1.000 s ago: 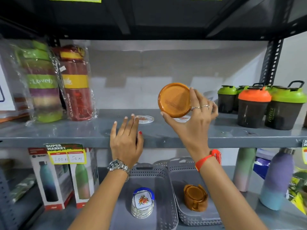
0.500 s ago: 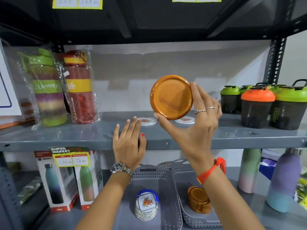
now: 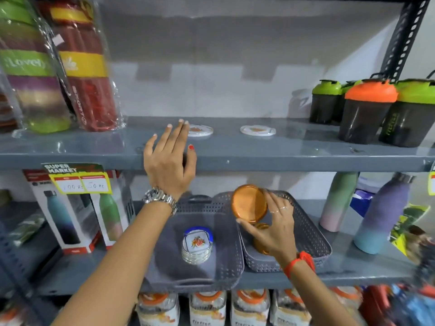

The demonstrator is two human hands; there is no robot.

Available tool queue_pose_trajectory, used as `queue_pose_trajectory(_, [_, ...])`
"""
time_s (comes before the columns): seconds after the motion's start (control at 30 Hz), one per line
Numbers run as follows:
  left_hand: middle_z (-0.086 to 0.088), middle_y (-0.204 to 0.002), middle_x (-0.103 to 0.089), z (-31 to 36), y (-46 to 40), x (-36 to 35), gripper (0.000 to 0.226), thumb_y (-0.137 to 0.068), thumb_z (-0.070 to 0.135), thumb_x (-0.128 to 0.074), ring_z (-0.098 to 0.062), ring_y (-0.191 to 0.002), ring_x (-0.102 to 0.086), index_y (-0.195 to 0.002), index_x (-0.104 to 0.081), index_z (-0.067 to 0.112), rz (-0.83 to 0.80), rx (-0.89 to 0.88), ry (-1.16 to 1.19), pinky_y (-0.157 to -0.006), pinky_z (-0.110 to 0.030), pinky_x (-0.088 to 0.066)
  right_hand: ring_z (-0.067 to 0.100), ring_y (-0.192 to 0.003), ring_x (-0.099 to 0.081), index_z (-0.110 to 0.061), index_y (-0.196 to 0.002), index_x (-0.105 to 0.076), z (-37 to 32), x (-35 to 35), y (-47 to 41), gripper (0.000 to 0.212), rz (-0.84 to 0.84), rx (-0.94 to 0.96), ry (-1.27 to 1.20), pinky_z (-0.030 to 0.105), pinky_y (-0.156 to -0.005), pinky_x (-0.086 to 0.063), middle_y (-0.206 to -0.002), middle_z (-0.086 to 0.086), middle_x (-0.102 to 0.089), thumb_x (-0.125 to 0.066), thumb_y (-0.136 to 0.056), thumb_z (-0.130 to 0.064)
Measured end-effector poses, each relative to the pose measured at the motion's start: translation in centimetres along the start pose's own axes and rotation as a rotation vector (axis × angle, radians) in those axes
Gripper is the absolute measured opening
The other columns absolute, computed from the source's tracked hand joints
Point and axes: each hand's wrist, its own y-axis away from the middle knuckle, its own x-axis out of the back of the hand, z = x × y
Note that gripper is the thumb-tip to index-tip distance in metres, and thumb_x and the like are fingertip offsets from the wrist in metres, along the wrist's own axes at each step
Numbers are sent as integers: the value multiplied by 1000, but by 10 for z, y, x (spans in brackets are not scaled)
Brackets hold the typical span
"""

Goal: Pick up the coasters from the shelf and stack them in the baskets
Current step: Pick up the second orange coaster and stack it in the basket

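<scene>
My right hand (image 3: 275, 229) holds a round orange coaster (image 3: 249, 204) tilted on edge, low over the right grey basket (image 3: 313, 234), just above a stack of orange coasters (image 3: 260, 243) partly hidden by the hand. My left hand (image 3: 168, 161) is open at the front edge of the upper shelf (image 3: 282, 156), its fingertips near a white flowered coaster (image 3: 200, 130). A second white coaster (image 3: 257, 130) lies further right on that shelf. The left grey basket (image 3: 226, 274) holds a stack of white flowered coasters (image 3: 197, 247).
Wrapped bottles (image 3: 80, 67) stand at the upper shelf's left, shaker cups (image 3: 367, 109) with green and orange lids at its right. Boxed bottles (image 3: 70, 212) sit left of the baskets, pastel bottles (image 3: 381, 212) right. Jars (image 3: 207, 307) line the shelf below.
My right hand has brought the orange coaster down from above the upper shelf to the right basket. My left hand stays at the shelf edge. The view has tilted downward.
</scene>
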Motion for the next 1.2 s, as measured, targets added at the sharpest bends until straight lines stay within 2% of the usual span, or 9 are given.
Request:
queue_pose_trajectory(0.17, [-2, -130, -60, -3, 3, -3, 43, -93, 28, -42, -21, -121, -54, -130, -59, 12, 28, -29, -30, -101, -40, -35, 37, -113, -51, -10, -117, -61, 60, -29, -5, 75, -312, -428, 275, 45, -99, -34, -122, 18, -61, -69, -67, -65])
queue_pose_trajectory(0.23, [-1, -130, -60, -3, 2, -4, 42, -93, 28, -43, -20, -121, -54, -130, -59, 14, 44, -32, -38, -101, -40, -35, 38, -108, -55, -6, -106, -65, 79, -38, -6, 73, -405, -514, 363, 46, -97, -35, -112, 21, -66, -65, -68, -68])
queue_pose_trajectory(0.43, [1, -129, -61, -5, 4, -9, 41, -93, 29, -44, -18, -122, -54, -128, -60, 16, 77, -25, -44, -102, -39, -33, 38, -117, -47, -5, -113, -62, 102, -51, 2, 70, -584, -614, 480, 45, -104, -33, -120, 19, -62, -68, -72, -60])
queue_pose_trajectory(0.63, [2, -127, -62, -6, 4, -11, 42, -94, 31, -40, -18, -121, -55, -127, -62, 16, 99, -24, -53, -101, -37, -34, 33, -135, -31, -12, -129, -52, 106, -60, 5, 71, -770, -676, 581, 61, -113, -15, -136, 10, -53, -56, -81, -63])
queue_pose_trajectory(0.77, [2, -125, -63, -5, 3, -11, 42, -93, 31, -40, -18, -120, -56, -126, -63, 16, 99, -24, -58, -101, -37, -34, 32, -135, -30, -15, -131, -50, 103, -58, 3, 69, -821, -651, 647, 65, -113, -12, -136, 8, -51, -52, -82, -64])
queue_pose_trajectory(0.83, [2, -126, -63, -5, 2, -11, 42, -93, 31, -40, -18, -120, -56, -126, -63, 16, 90, -24, -59, -101, -37, -34, 33, -132, -33, -13, -127, -53, 94, -53, 6, 67, -723, -620, 611, 64, -111, -15, -134, 10, -51, -50, -83, -64])
queue_pose_trajectory(0.93, [2, -126, -62, -5, 1, -10, 42, -93, 30, -41, -19, -120, -56, -126, -63, 16, 74, -29, -62, -101, -38, -35, 35, -122, -42, -13, -125, -55, 68, -41, 9, 55, -417, -517, 503, 54, -103, -29, -129, 12, -57, -52, -86, -52])
queue_pose_trajectory(1.1, [-1, -127, -62, -3, 0, -5, 42, -93, 28, -42, -21, -120, -56, -126, -63, 13, 49, -21, -32, -101, -40, -36, 27, -79, -50, -14, -85, -70, -8, -10, -2, 26, 359, -53, 212, 38, -74, -37, -79, 3, -69, -53, -81, -33])
queue_pose_trajectory(1.2, [-3, -127, -62, -2, 0, -3, 42, -92, 26, -42, -22, -119, -57, -125, -63, 11, 26, -18, -9, -101, -41, -36, 24, -64, -47, -16, -70, -68, -61, 22, -32, 18, 529, 178, 134, 35, -61, -38, -64, -3, -63, -59, -82, -27])
